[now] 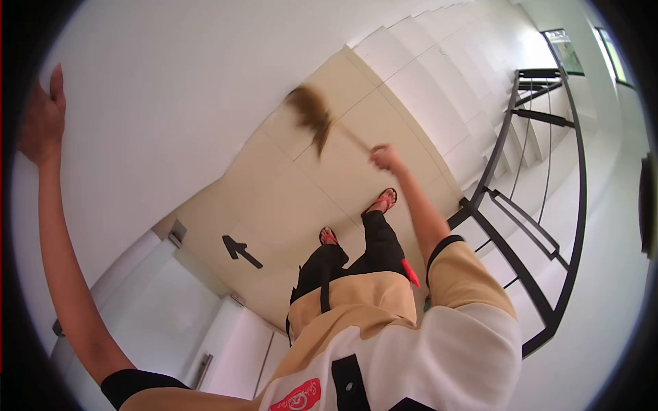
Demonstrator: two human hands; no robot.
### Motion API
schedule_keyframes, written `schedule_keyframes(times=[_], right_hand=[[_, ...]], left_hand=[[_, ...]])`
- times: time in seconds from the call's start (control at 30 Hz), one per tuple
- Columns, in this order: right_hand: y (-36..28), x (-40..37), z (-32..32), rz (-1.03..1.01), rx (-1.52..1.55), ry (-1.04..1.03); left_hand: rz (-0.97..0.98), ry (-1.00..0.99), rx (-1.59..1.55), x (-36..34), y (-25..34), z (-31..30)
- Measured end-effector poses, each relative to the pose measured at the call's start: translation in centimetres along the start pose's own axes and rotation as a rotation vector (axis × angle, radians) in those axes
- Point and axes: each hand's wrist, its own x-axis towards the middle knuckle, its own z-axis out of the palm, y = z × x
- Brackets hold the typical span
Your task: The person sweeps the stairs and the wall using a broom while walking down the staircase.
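My right hand (385, 158) is closed around the handle of a broom (312, 113) in the head view. The broom's brown bristles are blurred and lie low over the beige tiled floor, close to the foot of the white wall. At the far left my left hand (44, 127) is raised against the white wall (171, 89), its thumb apart from the rest. The dark edge of the view hides part of its fingers, and it holds nothing that I can see.
White stairs (439, 82) rise beyond the beige floor (274, 198). A black metal railing (579, 178) runs along the right. My feet in red-strapped sandals (381, 200) stand on the floor. Near the lower left is a frosted glass door (164, 301); a black arrow (241, 251) marks the floor.
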Motion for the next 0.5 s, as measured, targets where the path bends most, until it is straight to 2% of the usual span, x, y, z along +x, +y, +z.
schedule_keyframes(times=[0.07, 0.1, 0.17, 0.23, 0.33, 0.43, 0.47, 0.5], right_hand=[[-2.1, 0.8, -5.0, -0.189, -0.070, 0.417], [-3.3, -0.2, -6.8, -0.280, -0.112, 0.634], [-3.5, -2.9, -10.0, -0.352, 0.159, 0.651], [-2.1, -7.7, -13.3, -0.411, 0.355, 0.658], [4.8, -18.2, -14.6, -0.387, 0.393, 0.701], [13.0, -25.6, -11.1, -0.157, 0.426, 0.697], [15.7, -26.9, -9.6, -0.097, 0.460, 0.679], [16.1, -28.5, -8.0, -0.005, 0.563, 0.669]], left_hand=[[-0.083, -0.086, 0.181, 0.0, 0.6, -1.2], [-0.096, -0.065, 0.187, 0.1, 0.6, -1.1], [-0.102, 0.049, 0.087, -0.2, 0.4, -0.1], [-0.118, 0.076, 0.109, -0.3, 0.5, 0.7], [-0.192, -0.068, 0.316, -0.2, 1.8, -0.9], [-0.179, 0.027, 0.156, -0.3, 1.3, 0.3], [-0.171, -0.002, 0.171, -0.4, 1.4, -0.1], [-0.180, 0.008, 0.171, -0.3, 1.5, -0.3]])
